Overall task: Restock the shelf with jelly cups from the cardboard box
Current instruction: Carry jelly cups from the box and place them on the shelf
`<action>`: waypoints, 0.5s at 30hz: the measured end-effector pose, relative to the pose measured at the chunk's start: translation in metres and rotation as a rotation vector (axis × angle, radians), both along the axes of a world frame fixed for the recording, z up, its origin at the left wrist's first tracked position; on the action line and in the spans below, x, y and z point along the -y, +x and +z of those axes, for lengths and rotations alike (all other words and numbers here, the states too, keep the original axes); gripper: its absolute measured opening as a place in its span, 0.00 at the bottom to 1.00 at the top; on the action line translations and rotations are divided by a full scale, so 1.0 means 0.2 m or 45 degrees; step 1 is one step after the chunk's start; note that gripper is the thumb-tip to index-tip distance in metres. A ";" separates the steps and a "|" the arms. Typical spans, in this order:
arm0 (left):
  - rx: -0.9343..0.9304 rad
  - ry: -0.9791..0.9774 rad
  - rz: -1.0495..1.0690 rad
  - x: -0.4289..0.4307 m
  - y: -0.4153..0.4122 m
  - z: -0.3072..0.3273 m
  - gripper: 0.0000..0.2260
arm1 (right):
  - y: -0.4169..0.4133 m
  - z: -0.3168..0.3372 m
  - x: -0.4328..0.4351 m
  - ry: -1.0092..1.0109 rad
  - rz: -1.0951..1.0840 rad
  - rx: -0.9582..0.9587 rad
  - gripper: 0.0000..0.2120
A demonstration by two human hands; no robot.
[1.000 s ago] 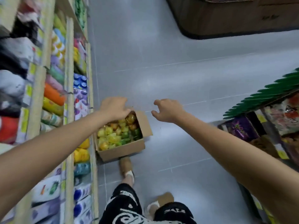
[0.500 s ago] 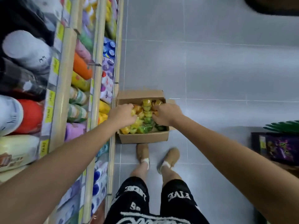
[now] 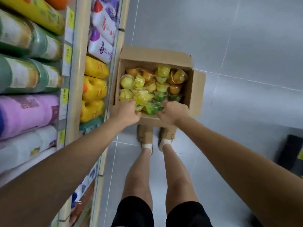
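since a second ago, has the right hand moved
Yes. The right hand went from right of the cardboard box into it, onto green jelly cups.

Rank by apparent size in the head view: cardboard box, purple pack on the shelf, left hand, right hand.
1. cardboard box
2. purple pack, though nearer the camera and cut off at the edge
3. left hand and right hand look alike; not ranked

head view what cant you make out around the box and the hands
- Left hand and right hand: fingertips buried among jelly cups, head view; grip unclear.
- Cardboard box: lower layers hidden by top cups, head view.
- Shelf price tags: blurred, unreadable.
- Dark object at right edge: cut off, blurred.
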State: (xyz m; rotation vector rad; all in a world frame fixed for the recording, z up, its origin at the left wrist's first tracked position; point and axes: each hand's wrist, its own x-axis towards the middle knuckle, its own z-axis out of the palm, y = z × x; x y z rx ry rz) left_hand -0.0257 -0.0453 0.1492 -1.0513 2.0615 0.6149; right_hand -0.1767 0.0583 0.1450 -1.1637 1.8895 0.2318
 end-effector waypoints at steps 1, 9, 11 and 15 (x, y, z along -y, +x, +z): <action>0.021 -0.004 -0.003 -0.01 0.02 -0.08 0.19 | 0.02 -0.09 0.02 0.007 0.017 0.005 0.16; 0.100 -0.012 0.100 0.04 0.18 -0.64 0.21 | 0.15 -0.69 0.19 0.027 0.049 0.019 0.20; 0.077 -0.007 0.161 0.07 0.19 -0.77 0.22 | 0.17 -0.80 0.21 0.024 0.066 0.013 0.19; 0.154 -0.016 0.223 0.09 0.18 -0.98 0.27 | 0.19 -0.99 0.22 0.031 0.065 -0.027 0.19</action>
